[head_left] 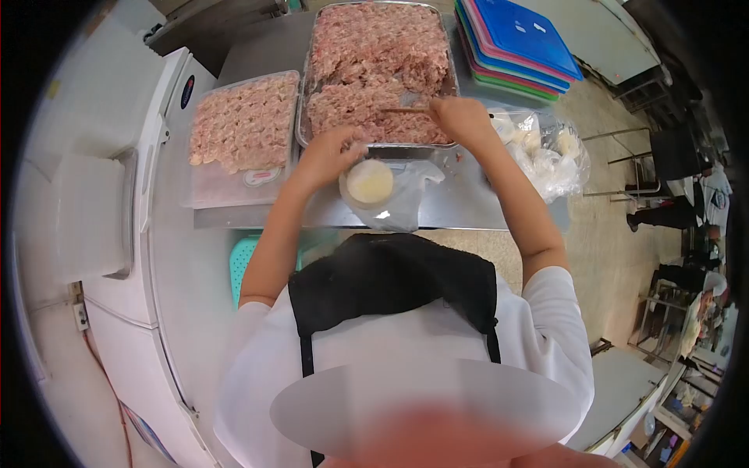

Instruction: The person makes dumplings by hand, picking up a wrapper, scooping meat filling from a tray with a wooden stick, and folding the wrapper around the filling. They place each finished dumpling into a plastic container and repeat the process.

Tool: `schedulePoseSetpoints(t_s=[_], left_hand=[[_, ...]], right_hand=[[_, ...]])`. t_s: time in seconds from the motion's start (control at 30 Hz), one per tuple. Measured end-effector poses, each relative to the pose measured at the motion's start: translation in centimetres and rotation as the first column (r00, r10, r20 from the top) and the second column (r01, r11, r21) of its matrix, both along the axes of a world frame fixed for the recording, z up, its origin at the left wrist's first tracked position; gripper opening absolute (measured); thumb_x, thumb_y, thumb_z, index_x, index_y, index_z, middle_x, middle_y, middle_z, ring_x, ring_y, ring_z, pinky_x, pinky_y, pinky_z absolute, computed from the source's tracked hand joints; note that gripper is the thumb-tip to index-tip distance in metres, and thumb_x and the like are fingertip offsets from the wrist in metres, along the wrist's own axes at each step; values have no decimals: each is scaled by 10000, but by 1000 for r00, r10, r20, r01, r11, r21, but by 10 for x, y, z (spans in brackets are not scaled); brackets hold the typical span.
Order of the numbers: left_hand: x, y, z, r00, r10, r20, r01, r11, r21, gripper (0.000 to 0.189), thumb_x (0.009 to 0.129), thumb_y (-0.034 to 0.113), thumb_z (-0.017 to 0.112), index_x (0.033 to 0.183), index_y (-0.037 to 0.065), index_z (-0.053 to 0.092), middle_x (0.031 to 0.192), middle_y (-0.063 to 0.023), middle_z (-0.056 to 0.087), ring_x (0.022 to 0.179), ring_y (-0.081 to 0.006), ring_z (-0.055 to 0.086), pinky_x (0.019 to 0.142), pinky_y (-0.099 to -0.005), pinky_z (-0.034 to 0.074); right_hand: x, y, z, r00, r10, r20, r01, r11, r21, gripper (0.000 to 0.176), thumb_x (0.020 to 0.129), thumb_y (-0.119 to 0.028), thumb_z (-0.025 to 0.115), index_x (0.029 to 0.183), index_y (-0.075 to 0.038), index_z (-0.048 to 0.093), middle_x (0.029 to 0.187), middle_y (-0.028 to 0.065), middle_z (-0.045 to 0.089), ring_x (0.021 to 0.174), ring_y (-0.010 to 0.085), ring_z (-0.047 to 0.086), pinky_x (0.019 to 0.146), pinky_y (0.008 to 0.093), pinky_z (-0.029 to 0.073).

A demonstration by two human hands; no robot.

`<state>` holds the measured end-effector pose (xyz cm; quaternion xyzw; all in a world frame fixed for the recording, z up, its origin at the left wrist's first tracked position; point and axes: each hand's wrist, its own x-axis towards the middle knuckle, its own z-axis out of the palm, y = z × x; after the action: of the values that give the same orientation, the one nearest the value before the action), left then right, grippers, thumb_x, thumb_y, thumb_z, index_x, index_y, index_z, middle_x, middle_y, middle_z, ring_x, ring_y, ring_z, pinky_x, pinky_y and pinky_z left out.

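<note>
Minced meat (pixel 374 43) fills a large metal tray (pixel 301 117) at the back of the table, heaped higher at its far side. My right hand (pixel 462 121) grips a thin brown wooden stick (pixel 404 110), whose far end lies over the meat near the tray's front. My left hand (pixel 335 154) is at the tray's front left corner, fingers pinched together; what is between them is too small to make out. Just below those fingers, a round pale disc, perhaps dough (pixel 370 182), lies by a clear plastic bag (pixel 409 195) on the table.
A lined tray (pixel 246 125) carries rows of meat portions at left. Coloured lids (pixel 527 39) are stacked back right, beside a bag of white pieces (pixel 546 156). A white fridge (pixel 160 156) borders the left. A turquoise basket (pixel 243 261) sits below the table; people stand far right.
</note>
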<state>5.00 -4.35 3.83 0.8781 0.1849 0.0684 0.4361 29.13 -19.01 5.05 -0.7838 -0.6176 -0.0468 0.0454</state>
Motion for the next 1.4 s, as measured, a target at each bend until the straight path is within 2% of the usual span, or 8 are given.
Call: schedulePoseSetpoints(t_s=[0.1,0.17,0.3,0.5,0.77,1.0,1.17,1.4], left_hand=[[-1,-15,-23,990,-140,-33,144,978,148,273,753,186,698,992,79,623,977,-114,580,960,-284,560,837,-380,447],[-9,-38,-28,985,-165,-57,174,953,247,318,730,205,719,1009,92,615,986,-122,542,1000,-317,526,866,-398,429],[-11,-52,-37,998,-65,-20,68,955,289,352,716,293,738,977,85,623,990,-131,530,1023,-333,496,885,-405,405],[-7,-39,-50,999,7,41,-12,995,99,255,831,289,645,853,35,651,842,-112,569,881,-292,536,806,-380,432],[-21,-21,-30,948,318,31,-288,893,-347,249,922,238,584,956,0,652,982,-51,624,879,-148,572,789,-282,449],[-39,20,-30,722,670,175,-481,667,-568,301,926,224,602,1148,22,588,1054,-47,638,938,-105,587,828,-265,471],[-42,36,-17,402,884,237,-335,383,-861,277,940,163,560,1168,6,544,1113,-80,613,1007,-165,602,871,-316,499],[-43,50,-26,304,925,229,-157,286,-945,302,962,156,500,1215,-10,481,1195,-133,559,1095,-222,570,940,-356,481]], right_hand=[[-11,-1,-31,992,126,-21,-128,983,-132,185,832,-187,533,761,-70,657,743,109,674,716,299,671,604,429,520],[-22,-10,-24,955,293,56,-291,956,-33,161,780,-162,543,740,-83,678,741,111,677,730,276,678,614,423,525],[4,0,13,935,351,48,-350,936,-24,175,778,-165,542,721,-86,688,712,134,669,688,282,677,589,422,525],[-8,45,-34,942,332,-49,-332,943,0,246,822,-221,531,722,-61,688,730,143,672,706,313,675,631,423,533],[-9,28,-23,947,183,-264,-230,960,-159,349,921,-351,478,850,-84,691,833,173,674,800,335,665,693,467,523],[-18,13,-5,979,203,9,-200,972,-122,192,782,-162,542,735,-43,685,719,162,667,669,305,674,583,416,528],[-66,20,-19,973,229,27,-229,973,29,140,706,-119,564,653,-63,681,644,171,645,623,294,668,541,414,518],[-102,61,-28,981,116,-154,-122,992,-28,195,782,-171,561,742,-26,686,684,176,652,668,329,668,585,425,519]])
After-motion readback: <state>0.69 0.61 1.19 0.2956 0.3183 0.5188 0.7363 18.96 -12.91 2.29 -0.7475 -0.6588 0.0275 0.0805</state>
